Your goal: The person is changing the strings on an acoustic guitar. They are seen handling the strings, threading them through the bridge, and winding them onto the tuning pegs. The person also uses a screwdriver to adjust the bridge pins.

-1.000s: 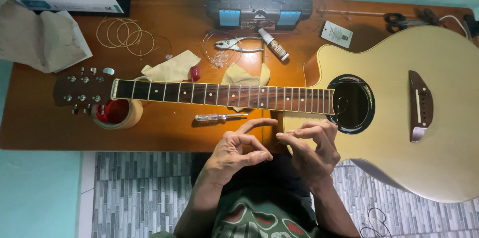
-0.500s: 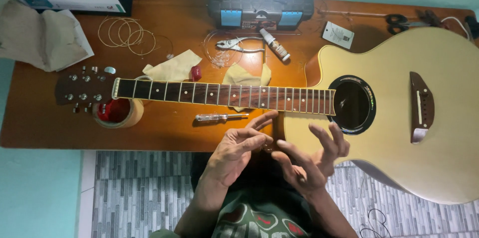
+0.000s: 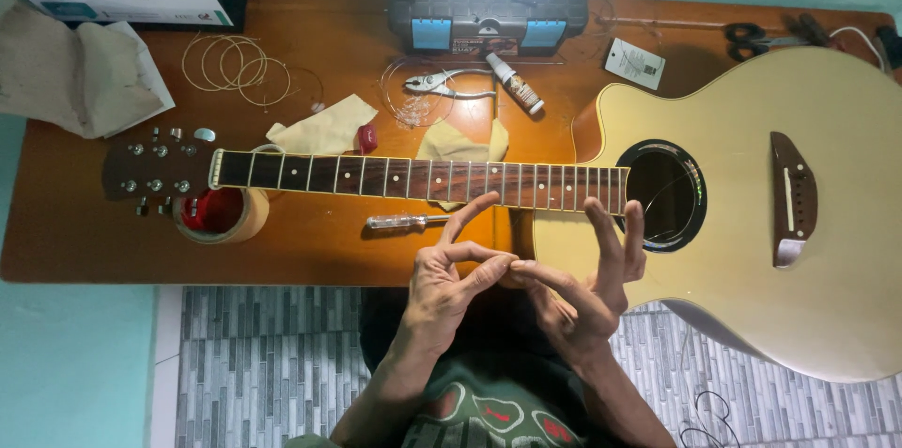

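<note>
From above, I see my two bare hands meeting over the near edge of an orange-brown wooden table (image 3: 75, 241). My left hand (image 3: 449, 281) pinches thumb to forefinger, its other fingers fanned; my right hand (image 3: 584, 286) pinches too, with two fingers raised. The fingertips of both touch at the middle. Whether something thin, perhaps a string, lies between them I cannot tell.

Just beyond my hands lies a pale cream acoustic guitar with a dark rosewood fretboard (image 3: 827, 251), flat on its back, neck pointing left, no strings on it that I can make out. A clear-handled screwdriver (image 3: 409, 221) lies beside the neck, near my left hand.

I judge I am handling something fine, before fitting it. The next move would call for a steady pinch and careful aim.
</note>
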